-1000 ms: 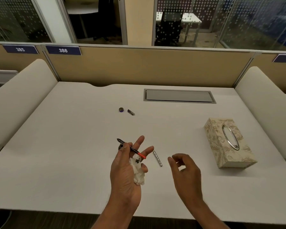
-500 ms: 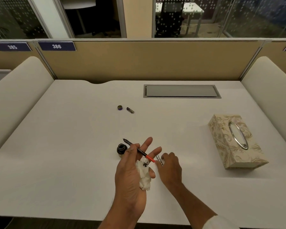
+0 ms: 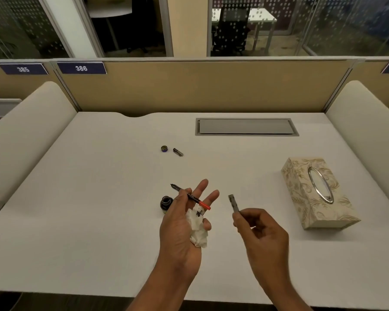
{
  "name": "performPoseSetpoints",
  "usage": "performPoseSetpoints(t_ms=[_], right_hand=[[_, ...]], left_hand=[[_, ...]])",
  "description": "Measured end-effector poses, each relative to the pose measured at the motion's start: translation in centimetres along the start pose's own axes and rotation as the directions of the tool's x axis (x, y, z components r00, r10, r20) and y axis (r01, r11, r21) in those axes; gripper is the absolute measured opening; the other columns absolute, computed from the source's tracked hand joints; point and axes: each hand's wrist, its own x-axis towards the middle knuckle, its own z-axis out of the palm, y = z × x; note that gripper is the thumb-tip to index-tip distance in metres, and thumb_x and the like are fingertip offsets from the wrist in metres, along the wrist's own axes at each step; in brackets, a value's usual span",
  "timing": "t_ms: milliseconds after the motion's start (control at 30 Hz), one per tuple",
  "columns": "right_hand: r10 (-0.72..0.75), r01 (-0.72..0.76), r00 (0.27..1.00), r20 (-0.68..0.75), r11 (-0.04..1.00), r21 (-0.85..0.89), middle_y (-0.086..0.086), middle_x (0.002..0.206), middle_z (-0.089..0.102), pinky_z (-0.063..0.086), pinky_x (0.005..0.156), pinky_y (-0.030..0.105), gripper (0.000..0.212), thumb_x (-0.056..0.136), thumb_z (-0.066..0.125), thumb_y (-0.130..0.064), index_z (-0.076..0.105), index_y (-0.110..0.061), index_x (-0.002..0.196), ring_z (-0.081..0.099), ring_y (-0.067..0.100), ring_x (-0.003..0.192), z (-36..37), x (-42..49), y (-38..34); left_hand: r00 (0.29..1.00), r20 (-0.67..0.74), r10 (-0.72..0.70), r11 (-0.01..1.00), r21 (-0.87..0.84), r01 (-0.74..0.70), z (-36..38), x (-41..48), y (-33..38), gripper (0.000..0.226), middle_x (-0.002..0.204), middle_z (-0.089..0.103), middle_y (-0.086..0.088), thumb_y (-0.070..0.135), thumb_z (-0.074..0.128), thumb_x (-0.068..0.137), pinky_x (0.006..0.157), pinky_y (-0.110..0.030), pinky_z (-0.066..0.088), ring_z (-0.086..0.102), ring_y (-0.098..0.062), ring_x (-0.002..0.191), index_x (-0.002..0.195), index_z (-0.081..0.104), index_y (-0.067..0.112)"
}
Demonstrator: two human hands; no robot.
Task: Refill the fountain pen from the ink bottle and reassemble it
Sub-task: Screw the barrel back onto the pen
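Note:
My left hand (image 3: 182,223) pinches the pen's inner section (image 3: 190,196), a thin black piece with a red end and the nib pointing up-left. The same hand's lower fingers hold a crumpled white tissue (image 3: 198,228) stained with ink. The open ink bottle (image 3: 166,203) stands on the desk just left of that hand. My right hand (image 3: 259,232) holds the grey metal pen barrel (image 3: 233,203) raised off the desk, its free end pointing up. Farther back lie the bottle's cap (image 3: 164,148) and the pen cap (image 3: 178,152).
A patterned tissue box (image 3: 319,194) lies at the right. A grey cable hatch (image 3: 246,126) is set into the white desk (image 3: 88,198) near the tan partition. Padded dividers flank the desk on both sides.
My right hand reached to the grey barrel lying on the desk, closed on it and lifted it to the right. The left hand stayed holding the pen section and tissue.

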Motion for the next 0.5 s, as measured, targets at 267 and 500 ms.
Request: performPoseSetpoints(t_ms=[267, 500], right_hand=[[-0.162, 0.167, 0.98, 0.114, 0.985, -0.036, -0.01, 0.077, 0.073, 0.051, 0.071, 0.01, 0.019, 0.08, 0.079, -0.018, 0.071, -0.035, 0.084, 0.063, 0.015, 0.072, -3.5, -3.2, -6.2], [-0.199, 0.203, 0.972, 0.122, 0.979, -0.02, -0.007, 0.078, 0.073, 0.052, 0.064, 0.017, 0.013, 0.082, 0.077, -0.022, 0.072, -0.033, 0.084, 0.064, 0.015, 0.074, -4.1, -3.1, -7.6]], left_hand=[[0.988, 0.115, 0.105, 0.992, 0.052, -0.111, 2.6, -2.6, 0.9, 0.048, 0.145, 0.061, -0.016, 0.039, 0.036, 0.107, 0.028, -0.011, 0.037, 0.072, -0.009, 0.054, 0.143, 0.051, 0.011], [0.958, 0.184, 0.221, 0.965, 0.099, -0.241, 4.1, -4.6, 1.0, 0.049, 0.139, 0.066, -0.014, 0.039, 0.035, 0.107, 0.032, -0.015, 0.042, 0.074, -0.012, 0.06, 0.142, 0.052, 0.01]])
